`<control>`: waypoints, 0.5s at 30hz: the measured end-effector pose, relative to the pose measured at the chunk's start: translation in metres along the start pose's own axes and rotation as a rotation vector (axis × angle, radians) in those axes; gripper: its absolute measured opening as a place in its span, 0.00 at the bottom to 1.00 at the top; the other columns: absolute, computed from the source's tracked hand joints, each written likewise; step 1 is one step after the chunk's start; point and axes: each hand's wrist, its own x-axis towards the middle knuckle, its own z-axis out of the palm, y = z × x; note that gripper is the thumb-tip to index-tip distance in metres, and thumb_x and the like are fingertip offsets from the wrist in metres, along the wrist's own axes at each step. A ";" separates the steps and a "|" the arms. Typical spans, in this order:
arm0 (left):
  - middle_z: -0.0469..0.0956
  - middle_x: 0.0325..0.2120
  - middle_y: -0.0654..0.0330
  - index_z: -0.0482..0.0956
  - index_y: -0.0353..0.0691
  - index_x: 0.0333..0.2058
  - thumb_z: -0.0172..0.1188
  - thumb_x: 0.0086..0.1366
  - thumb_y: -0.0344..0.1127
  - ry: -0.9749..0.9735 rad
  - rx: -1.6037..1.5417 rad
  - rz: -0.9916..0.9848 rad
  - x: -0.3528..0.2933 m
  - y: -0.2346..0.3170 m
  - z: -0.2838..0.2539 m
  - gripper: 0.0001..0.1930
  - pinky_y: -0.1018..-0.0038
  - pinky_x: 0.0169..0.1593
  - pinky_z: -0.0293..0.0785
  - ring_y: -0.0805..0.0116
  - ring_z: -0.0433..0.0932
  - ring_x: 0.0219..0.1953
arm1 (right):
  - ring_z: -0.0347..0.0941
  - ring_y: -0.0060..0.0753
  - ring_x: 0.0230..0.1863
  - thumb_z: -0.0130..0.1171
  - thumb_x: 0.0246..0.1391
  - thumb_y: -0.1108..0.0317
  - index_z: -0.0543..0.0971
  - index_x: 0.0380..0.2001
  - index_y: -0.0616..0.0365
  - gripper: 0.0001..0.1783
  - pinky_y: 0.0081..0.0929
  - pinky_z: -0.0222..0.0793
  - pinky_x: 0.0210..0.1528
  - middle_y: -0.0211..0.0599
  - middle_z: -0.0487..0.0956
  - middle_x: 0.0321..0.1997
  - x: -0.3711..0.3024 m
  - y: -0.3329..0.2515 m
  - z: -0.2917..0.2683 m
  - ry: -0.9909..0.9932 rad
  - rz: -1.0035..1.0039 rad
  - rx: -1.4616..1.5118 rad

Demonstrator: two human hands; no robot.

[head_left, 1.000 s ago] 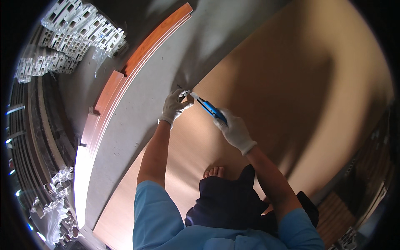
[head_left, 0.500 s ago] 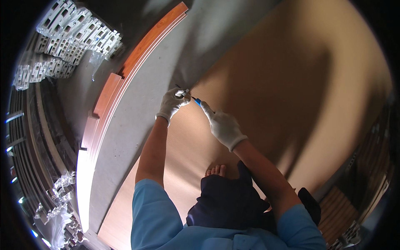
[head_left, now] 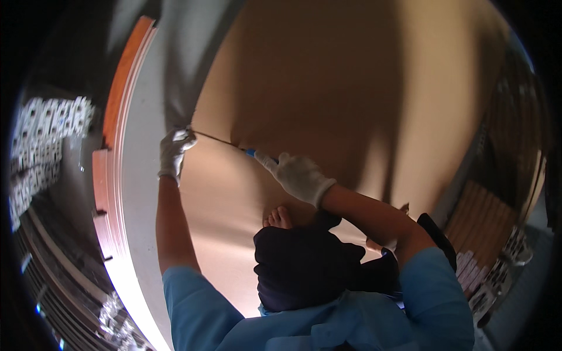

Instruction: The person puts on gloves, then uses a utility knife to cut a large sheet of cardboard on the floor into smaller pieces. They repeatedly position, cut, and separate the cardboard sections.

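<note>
My right hand [head_left: 301,176], in a white glove, is closed round a slim blue-handled tool [head_left: 251,152] that looks like a utility knife, its front end against a large tan board [head_left: 328,88]. From that end a thin dark line [head_left: 216,139] runs to my left hand; I cannot tell whether it is a cut or a thin strip. My gloved left hand [head_left: 174,153] is at the board's left edge, fingers pinched together. What they hold is hidden.
My bare foot [head_left: 277,218] rests on the board. Left of it lies grey floor [head_left: 143,175], then long reddish-brown trim strips [head_left: 120,88]. Stacked pale hollow profiles [head_left: 50,128] stand at the far left. Brown slatted panels [head_left: 480,216] are at the right.
The blue-handled tool in my right hand has drawn away from my left hand, and the dark line now spans between them. The whole view has turned and shifted.
</note>
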 end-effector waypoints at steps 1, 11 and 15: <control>0.80 0.38 0.64 0.81 0.37 0.43 0.70 0.53 0.31 -0.026 -0.060 -0.008 0.001 0.000 -0.001 0.17 0.76 0.50 0.69 0.74 0.76 0.42 | 0.78 0.32 0.23 0.53 0.55 0.69 0.60 0.67 0.49 0.34 0.30 0.75 0.21 0.42 0.77 0.28 -0.010 0.006 0.003 0.020 0.005 0.018; 0.76 0.52 0.60 0.74 0.43 0.55 0.70 0.54 0.43 -0.080 0.010 -0.171 0.004 -0.003 -0.015 0.30 0.62 0.54 0.65 0.64 0.71 0.55 | 0.78 0.39 0.21 0.50 0.57 0.69 0.57 0.68 0.49 0.35 0.36 0.76 0.19 0.44 0.74 0.27 -0.147 0.057 0.023 -0.219 0.107 0.046; 0.74 0.53 0.54 0.73 0.42 0.55 0.66 0.58 0.48 -0.030 0.387 -0.049 -0.009 0.028 -0.007 0.29 0.58 0.56 0.67 0.59 0.71 0.55 | 0.80 0.42 0.24 0.47 0.60 0.69 0.54 0.69 0.47 0.34 0.38 0.79 0.25 0.46 0.75 0.30 -0.204 0.084 0.016 -0.388 0.140 0.046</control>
